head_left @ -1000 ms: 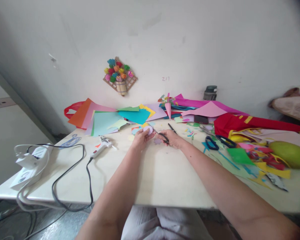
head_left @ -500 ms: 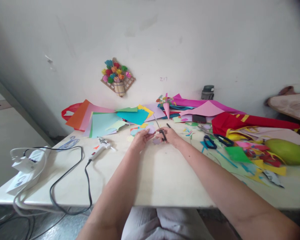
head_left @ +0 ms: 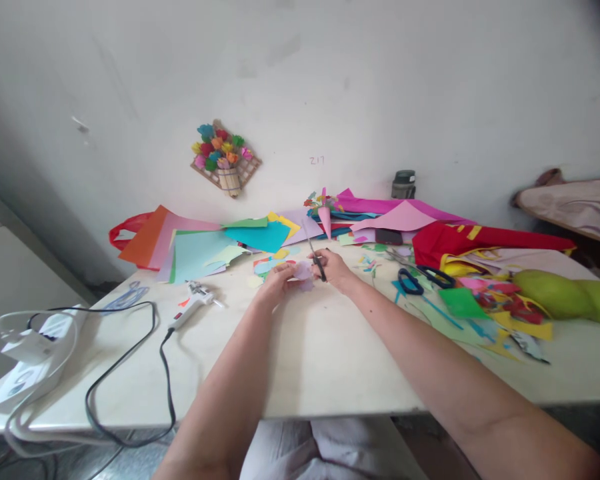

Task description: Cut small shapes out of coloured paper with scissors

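Between the fingers of my left hand (head_left: 279, 283) is a small piece of light purple paper (head_left: 304, 272). My right hand (head_left: 333, 269) grips a pair of black-handled scissors (head_left: 320, 268), whose thin blades point up and away toward the wall. The scissors are right beside the purple paper; whether the blades touch it I cannot tell. Just beyond my left hand lie several cut paper pieces in blue, orange and yellow (head_left: 267, 265). Behind the scissors stands a pink paper cone (head_left: 325, 221) with small colourful paper flowers at its top.
A glue gun (head_left: 193, 308) with a black cord lies to the left, near a white power strip (head_left: 40, 360). Coloured paper sheets (head_left: 200, 250) spread along the wall. Blue-handled scissors (head_left: 411, 281), paper scraps (head_left: 463, 303) and a green object (head_left: 545, 293) lie to the right.
The camera view has turned slightly to the right, shifting the scene left. The purple paper now sits closer to the scissor handles, at a different angle in my left hand. Both hands keep their holds.
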Motion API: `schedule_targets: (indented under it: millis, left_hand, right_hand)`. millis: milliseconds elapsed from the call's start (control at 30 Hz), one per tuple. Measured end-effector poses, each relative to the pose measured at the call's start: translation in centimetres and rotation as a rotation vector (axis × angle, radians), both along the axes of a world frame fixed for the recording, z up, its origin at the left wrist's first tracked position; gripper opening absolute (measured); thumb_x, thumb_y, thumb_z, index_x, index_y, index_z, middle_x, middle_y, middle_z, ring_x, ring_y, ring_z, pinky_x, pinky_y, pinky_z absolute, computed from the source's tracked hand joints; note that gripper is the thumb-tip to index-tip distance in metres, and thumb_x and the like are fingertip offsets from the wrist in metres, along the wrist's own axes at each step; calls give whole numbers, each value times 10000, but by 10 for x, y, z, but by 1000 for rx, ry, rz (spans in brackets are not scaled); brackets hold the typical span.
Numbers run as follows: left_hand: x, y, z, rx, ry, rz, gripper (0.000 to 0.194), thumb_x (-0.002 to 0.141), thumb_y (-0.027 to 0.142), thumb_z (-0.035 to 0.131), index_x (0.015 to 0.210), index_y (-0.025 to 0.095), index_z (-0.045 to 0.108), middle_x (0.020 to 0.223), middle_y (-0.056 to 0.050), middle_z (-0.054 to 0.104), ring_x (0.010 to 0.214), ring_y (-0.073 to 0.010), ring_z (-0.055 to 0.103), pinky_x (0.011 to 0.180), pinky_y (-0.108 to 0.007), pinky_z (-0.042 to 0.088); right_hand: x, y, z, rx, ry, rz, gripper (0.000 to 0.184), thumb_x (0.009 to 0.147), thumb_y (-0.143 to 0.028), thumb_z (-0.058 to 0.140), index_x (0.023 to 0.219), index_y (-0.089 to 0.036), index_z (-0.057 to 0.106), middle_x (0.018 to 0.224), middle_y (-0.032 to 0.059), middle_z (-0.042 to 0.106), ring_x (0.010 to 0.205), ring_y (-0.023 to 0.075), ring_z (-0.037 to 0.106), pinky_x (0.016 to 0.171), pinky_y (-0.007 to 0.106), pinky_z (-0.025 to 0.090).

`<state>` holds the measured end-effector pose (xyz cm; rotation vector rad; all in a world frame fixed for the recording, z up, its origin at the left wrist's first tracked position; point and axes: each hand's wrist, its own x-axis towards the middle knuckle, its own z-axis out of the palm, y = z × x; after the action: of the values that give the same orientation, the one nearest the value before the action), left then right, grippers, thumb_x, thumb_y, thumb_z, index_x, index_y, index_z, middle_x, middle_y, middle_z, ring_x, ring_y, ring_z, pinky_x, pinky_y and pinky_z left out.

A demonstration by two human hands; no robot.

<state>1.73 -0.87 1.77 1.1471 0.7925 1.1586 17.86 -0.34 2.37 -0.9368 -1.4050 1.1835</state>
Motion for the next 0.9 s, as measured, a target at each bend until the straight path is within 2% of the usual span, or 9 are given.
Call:
schedule_targets:
  millis: [67,133,333,533,600,733,900]
  left_hand:
    - [-2,-1,2,-5,88,19,233,580,294,751,623,130,592,606,-17,595,557,-126,569,544,-249,472]
    - [-5,-1,3,-9,173,23,241,560,283,766,608,133,583,566,-8,582,505,-110,544,501,-228,436]
    - [-7,1,2,45,233,20,255,558,296,772,600,139,575,574,-14,605,489,-109,556,494,-217,420]
    - [-8,3,-2,42,260,-54,274,573,318,774,623,137,575,586,-33,632,453,-107,557,468,-215,426]
    - [-8,3,-2,48,247,-38,289,573,332,776,642,135,577,603,-38,643,468,-122,584,475,-222,443]
    - [-7,3,0,60,104,80,329,553,348,789,697,142,577,641,-19,647,538,-145,629,535,-251,499]
    - [-6,2,4,54,-3,141,319,554,352,788,671,136,583,643,-18,642,615,-146,641,609,-258,527]
  right_hand:
    - [0,1,-2,6,-24,95,317,539,-145,593,851,-164,541,504,-79,522,429,77,468,456,206,389]
    - [-1,1,-3,3,-31,128,319,540,-139,587,855,-163,546,516,-76,534,428,75,463,466,212,397]
    - [3,0,2,3,42,9,327,548,-150,608,865,-171,528,506,-87,519,446,81,497,471,210,405]
    - [2,-2,3,17,55,39,334,560,-190,656,869,-170,532,518,-85,530,453,71,495,479,209,415]
    - [2,-3,4,24,37,15,348,573,-233,683,882,-171,534,522,-83,527,448,69,491,458,199,401]
    - [5,-3,5,-1,-25,-13,378,621,-334,700,916,-161,538,578,-42,572,436,65,497,376,165,313]
    - [7,-1,-2,-14,-170,124,323,700,-401,653,899,-161,570,596,-19,585,431,66,507,337,155,269]
